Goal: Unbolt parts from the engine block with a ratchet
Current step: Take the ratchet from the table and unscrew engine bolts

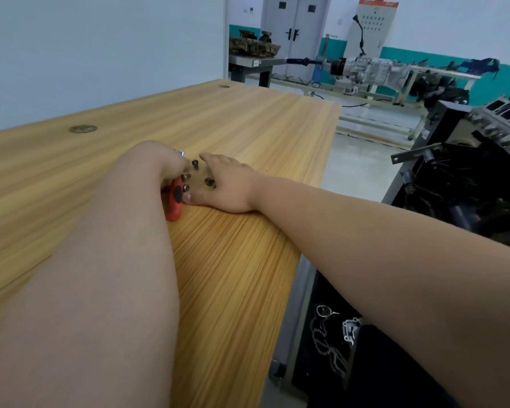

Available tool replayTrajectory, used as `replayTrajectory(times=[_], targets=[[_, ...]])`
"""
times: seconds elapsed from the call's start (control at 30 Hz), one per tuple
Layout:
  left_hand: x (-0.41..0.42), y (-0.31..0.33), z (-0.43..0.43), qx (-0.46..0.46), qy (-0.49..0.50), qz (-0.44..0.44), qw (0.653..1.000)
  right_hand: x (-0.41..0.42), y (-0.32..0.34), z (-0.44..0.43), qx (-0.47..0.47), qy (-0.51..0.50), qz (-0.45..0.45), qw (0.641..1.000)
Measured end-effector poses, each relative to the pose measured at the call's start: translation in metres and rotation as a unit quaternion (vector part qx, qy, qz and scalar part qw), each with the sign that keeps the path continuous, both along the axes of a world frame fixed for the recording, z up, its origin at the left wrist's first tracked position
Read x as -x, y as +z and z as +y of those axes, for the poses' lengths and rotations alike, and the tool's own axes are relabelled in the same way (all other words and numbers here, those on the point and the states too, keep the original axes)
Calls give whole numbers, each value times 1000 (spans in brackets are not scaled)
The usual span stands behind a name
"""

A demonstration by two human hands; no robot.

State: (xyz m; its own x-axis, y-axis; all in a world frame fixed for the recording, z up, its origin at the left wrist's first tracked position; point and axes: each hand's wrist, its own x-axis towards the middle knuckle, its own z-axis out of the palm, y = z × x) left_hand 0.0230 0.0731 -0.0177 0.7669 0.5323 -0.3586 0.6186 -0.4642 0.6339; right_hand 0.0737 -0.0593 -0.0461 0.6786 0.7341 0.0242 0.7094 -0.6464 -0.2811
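Wooden bench (248, 128) was dotted with bolts (209, 181), ratchet (174, 198) was gripped in curled left hand (159, 160), right hand (227, 184) was laid flat, fingers straight

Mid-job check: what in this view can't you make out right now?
Ratchet: head view, mostly hidden by the left hand and forearm.
Bolts: head view, small; the right hand may cover more, so count unsure.
Engine block: head view, cut off by the right edge; remaining fasteners unseen.

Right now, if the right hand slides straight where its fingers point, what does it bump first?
Probably the loose bolts just ahead of the right hand; beyond them, the left hand gripping the red ratchet.
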Motion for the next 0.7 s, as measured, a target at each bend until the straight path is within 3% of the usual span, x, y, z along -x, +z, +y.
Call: replayTrajectory(times=[0.07,0.13,0.17,0.27,0.33,0.4,0.43,0.5,0.53,0.57,0.6,0.7], targets=[[2,6,0,58,18,-62,996,4,4,-2,-156,-18,40,987],[1,17,-6,117,14,-145,982,14,14,-2,-359,-71,131,922],[0,24,-13,162,7,-194,967,19,23,-2,-415,-86,186,886],[-2,51,-37,359,21,-318,877,26,48,-5,-436,-64,357,824],[-1,66,-50,458,43,-335,823,28,64,-13,-421,-61,460,780],[1,78,-59,486,37,-326,810,29,72,-21,-421,-71,493,758],[2,82,-60,422,20,-320,848,28,73,-23,-431,-82,489,754],[2,82,-56,81,-1,-284,955,25,66,-25,-459,-107,465,749],[5,78,-50,-108,1,-257,960,22,60,-27,-476,-119,455,743],[8,72,-41,-228,-4,-224,948,20,51,-31,-500,-134,447,730],[12,60,-31,-267,-15,-191,944,16,42,-37,-529,-153,438,710],[33,3,-12,-259,-85,-77,959,9,18,-56,-599,-220,416,649]])
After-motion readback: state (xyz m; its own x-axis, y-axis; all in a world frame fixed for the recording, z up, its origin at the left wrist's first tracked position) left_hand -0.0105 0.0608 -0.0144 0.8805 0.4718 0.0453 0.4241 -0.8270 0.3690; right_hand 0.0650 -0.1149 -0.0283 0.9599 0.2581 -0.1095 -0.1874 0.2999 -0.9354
